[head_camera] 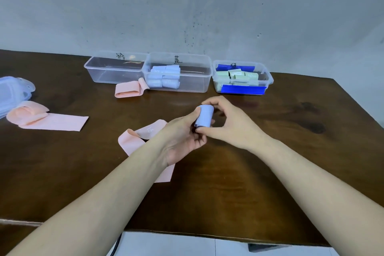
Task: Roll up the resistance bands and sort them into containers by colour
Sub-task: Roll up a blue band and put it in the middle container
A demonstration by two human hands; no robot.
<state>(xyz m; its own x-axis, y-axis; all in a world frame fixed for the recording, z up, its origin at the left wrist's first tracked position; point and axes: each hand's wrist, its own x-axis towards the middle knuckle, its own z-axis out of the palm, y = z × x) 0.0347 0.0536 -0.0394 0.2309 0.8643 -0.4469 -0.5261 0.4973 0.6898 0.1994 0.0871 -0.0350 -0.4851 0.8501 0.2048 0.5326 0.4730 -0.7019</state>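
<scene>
Blue rolled band (204, 118) gripped by both hands (182, 139) (226, 122); pink band (148, 131) reads "15".

A dark brown wooden table (270, 162) stands against a stained grey wall (187, 6). A stack of clear plastic lids (12, 93) rests at the table's far left edge.

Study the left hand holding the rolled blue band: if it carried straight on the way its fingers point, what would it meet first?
Probably the right hand, which closes on the blue roll just beyond the left hand. The green-band container stands further along, though depth is unclear.
</scene>
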